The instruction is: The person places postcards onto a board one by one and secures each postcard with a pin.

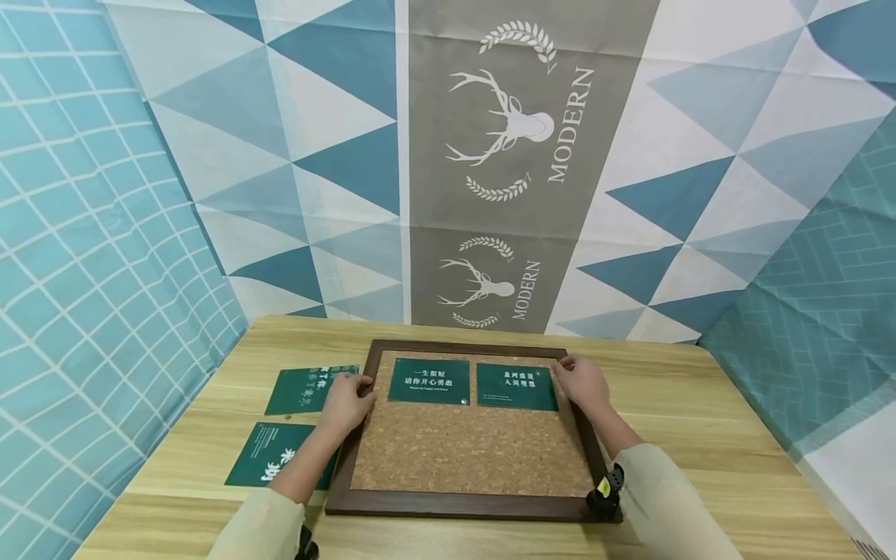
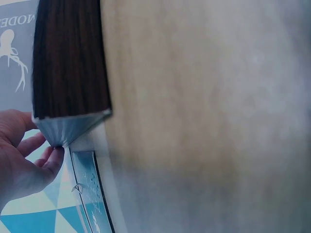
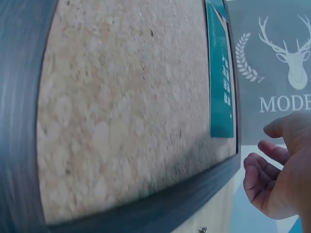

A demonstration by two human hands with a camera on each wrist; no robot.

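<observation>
A cork board (image 1: 469, 451) with a dark brown frame lies on the wooden table. Two green cards sit side by side on its upper part: the left card (image 1: 428, 381) and the right card (image 1: 518, 386). Clear pins (image 1: 464, 402) show as small dots at card corners. My left hand (image 1: 344, 404) holds the frame's left side; in the left wrist view its fingers (image 2: 54, 158) are at the frame's edge. My right hand (image 1: 584, 381) is by the frame's upper right side, near the right card. Its fingers (image 3: 257, 172) are loosely bent, with nothing visible between them.
Left of the board lie two more green cards, an upper one (image 1: 297, 391) and a lower one (image 1: 255, 455) partly under the left forearm. A small pin (image 1: 288, 418) rests between them. Patterned cloth (image 1: 476, 155) hangs behind the table.
</observation>
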